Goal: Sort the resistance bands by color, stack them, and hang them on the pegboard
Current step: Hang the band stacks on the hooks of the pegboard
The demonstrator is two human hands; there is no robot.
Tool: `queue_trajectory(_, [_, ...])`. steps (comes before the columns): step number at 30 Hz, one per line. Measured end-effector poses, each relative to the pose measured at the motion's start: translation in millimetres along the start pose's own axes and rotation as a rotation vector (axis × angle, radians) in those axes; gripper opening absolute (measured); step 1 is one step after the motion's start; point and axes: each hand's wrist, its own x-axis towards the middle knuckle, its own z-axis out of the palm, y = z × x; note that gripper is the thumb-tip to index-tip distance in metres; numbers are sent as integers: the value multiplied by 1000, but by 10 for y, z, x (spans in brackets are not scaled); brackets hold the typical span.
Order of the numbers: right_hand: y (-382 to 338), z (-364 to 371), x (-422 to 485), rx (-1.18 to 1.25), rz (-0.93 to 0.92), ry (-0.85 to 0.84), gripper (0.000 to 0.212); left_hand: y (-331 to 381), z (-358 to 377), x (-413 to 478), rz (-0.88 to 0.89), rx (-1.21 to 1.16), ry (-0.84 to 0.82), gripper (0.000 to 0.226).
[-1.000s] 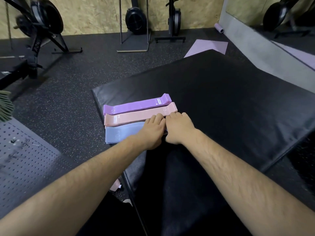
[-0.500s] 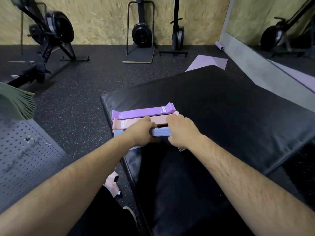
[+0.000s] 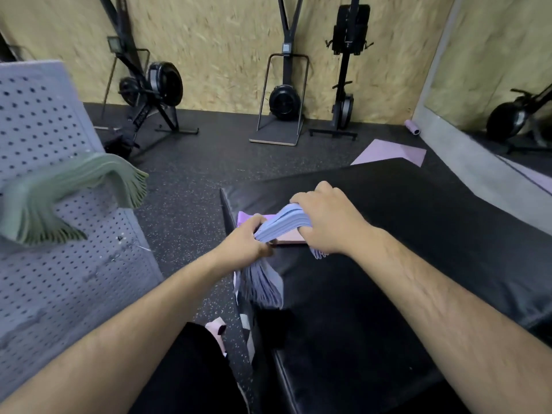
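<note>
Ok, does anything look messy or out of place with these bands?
The blue stack, gripped by the left hand and right hand, is uneven: its loose end droops below the left hand and fans apart at the mat edge.

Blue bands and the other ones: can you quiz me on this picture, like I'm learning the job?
1. True or false: the green bands hang on the pegboard.
2. Fill the gap: the pink bands and purple bands lie on the black ____.
3. The left hand and right hand grip which bands? A green, B blue, C pink.
Key: 1 true. 2 mat. 3 B, the blue bands.
</note>
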Motion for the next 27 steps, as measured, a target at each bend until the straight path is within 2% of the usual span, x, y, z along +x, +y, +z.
queue_trajectory(3, [-134, -123, 97, 151, -32, -21, 35, 65, -201, -274, -10, -72, 49, 37])
queue_trajectory(6, [-328, -211, 134, 391, -29, -86, 32, 114, -418, -574, -35, -64, 95, 43])
queue_trajectory(11, [-594, -240, 194, 589, -70, -158, 38, -113, -704, -1162, -98, -1, 101, 42])
queue_trajectory(14, [-731, -180, 196, 605, -121, -241, 62, -246, -813, -1509, -198, 26, 193, 34])
queue_trajectory(16, [-873, -109, 183, 602, -174, -282, 70, -253, -900, -1678, -212, 26, 271, 32])
queue_trajectory(20, [-1232, -3, 156, 538, -300, -259, 52, -274, -1082, -2002, -226, 74, 392, 18])
queue_trajectory(25, [-1706, 286, 187, 451, -383, -283, 31, -419, -1218, -2528, -310, 132, 446, 16])
queue_trajectory(27, [-1912, 401, 189, 455, -441, -329, 30, -494, -1222, -2767, -343, 139, 445, 18])
